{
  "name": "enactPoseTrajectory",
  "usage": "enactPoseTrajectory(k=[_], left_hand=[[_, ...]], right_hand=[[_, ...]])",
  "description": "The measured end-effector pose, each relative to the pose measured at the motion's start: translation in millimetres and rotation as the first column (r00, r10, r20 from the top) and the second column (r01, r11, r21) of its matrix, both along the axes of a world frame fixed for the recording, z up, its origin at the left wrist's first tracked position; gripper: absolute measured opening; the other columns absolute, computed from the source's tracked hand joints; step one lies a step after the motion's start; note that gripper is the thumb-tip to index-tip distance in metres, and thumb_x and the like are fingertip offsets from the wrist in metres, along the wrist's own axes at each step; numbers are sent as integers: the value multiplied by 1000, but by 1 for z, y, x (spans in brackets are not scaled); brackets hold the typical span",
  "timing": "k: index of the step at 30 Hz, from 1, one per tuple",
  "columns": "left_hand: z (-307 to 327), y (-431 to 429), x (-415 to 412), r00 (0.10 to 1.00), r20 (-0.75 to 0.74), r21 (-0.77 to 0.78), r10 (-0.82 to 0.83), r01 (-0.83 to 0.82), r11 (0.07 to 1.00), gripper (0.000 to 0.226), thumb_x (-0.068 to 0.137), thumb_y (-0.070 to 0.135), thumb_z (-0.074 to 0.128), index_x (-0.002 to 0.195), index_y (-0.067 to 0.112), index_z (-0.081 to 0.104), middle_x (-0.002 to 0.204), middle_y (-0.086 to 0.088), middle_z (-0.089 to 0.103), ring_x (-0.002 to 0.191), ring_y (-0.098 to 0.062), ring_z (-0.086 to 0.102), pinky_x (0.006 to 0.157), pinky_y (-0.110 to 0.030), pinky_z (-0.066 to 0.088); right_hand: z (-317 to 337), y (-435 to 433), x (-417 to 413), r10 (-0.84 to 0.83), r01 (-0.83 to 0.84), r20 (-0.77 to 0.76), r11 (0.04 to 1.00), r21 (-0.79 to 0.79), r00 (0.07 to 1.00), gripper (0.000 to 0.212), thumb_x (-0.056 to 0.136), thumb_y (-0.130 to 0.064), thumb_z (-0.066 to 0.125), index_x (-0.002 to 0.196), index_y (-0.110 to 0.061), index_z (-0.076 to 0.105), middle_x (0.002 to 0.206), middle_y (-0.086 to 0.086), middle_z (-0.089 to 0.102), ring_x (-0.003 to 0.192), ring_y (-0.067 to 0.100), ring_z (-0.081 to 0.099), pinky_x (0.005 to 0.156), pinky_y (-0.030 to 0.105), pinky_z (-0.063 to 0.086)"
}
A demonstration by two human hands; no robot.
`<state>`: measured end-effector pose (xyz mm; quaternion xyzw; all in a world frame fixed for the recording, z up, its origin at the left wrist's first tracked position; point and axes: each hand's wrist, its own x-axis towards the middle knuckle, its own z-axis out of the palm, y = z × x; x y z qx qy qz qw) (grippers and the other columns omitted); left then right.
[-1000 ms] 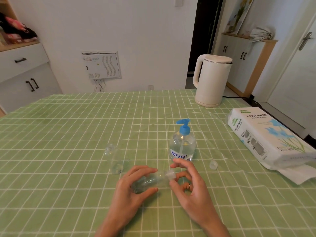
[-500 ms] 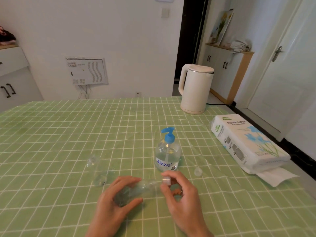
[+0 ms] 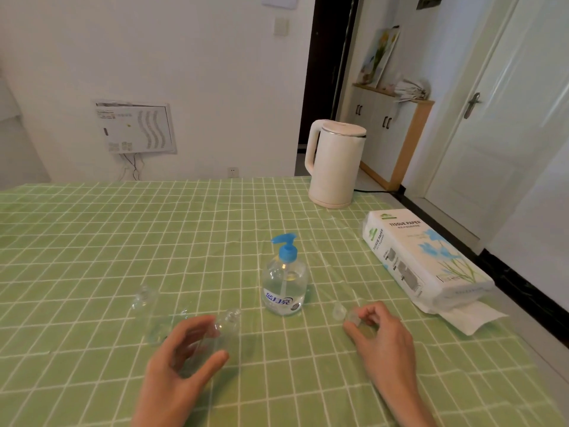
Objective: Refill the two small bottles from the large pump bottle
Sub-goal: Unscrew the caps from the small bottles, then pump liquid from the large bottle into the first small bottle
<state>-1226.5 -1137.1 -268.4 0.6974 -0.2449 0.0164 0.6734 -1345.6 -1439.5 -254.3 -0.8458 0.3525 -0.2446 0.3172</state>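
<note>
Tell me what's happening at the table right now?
A person's left hand holds one uncapped small clear bottle upright on the green tablecloth. The right hand sets its cap beside another cap. The second small bottle stands open; the pump bottle waits untouched.

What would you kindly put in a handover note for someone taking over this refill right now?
Left hand: holds one small bottle upright on the table, neck open.
Right hand: pinches that bottle's cap, beside the other cap lying on the cloth.
Second small bottle stands uncapped at the left; pump bottle stands in the middle, untouched.
Done: both small bottles opened.
Left: pump liquid into each, recap both.
</note>
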Motion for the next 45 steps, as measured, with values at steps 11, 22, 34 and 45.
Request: enactPoseTrajectory(k=[11, 22, 34, 45], left_hand=[[5, -2, -2, 1000, -6, 8, -21, 21, 1000, 55, 66, 10, 87, 104, 46, 72, 110, 0, 80, 100, -8, 77, 84, -11, 57], [4, 2, -2, 997, -72, -50, 10, -14, 999, 50, 68, 15, 86, 108, 42, 71, 115, -3, 78, 107, -19, 76, 87, -23, 61], [35, -27, 3, 1000, 3, -107, 10, -10, 994, 49, 73, 38, 86, 119, 44, 70, 119, 3, 77, 114, -19, 73, 98, -22, 56], [45, -43, 3, 995, 101, -115, 23, -11, 993, 46, 74, 34, 86, 118, 41, 73, 120, 3, 76, 112, -20, 72, 98, -32, 55]], right_hand=[[89, 23, 57, 295, -352, 352, 930, 110, 888, 26, 101, -60, 59, 109, -39, 72, 113, -20, 75, 100, -9, 69, 85, 22, 57], [85, 53, 129, 402, -494, 291, 754, 433, 868, 74, 89, -78, 34, 89, -20, 81, 100, -8, 80, 102, 3, 69, 86, 30, 43], [62, 95, 74, 198, -353, 374, 841, 410, 906, 72, 80, -87, 26, 73, -38, 78, 82, 7, 76, 74, 20, 64, 70, 30, 47], [62, 106, 75, 103, -307, 467, 870, 385, 878, 64, 83, -77, 33, 72, -34, 79, 51, 4, 49, 47, 7, 38, 57, 34, 38]])
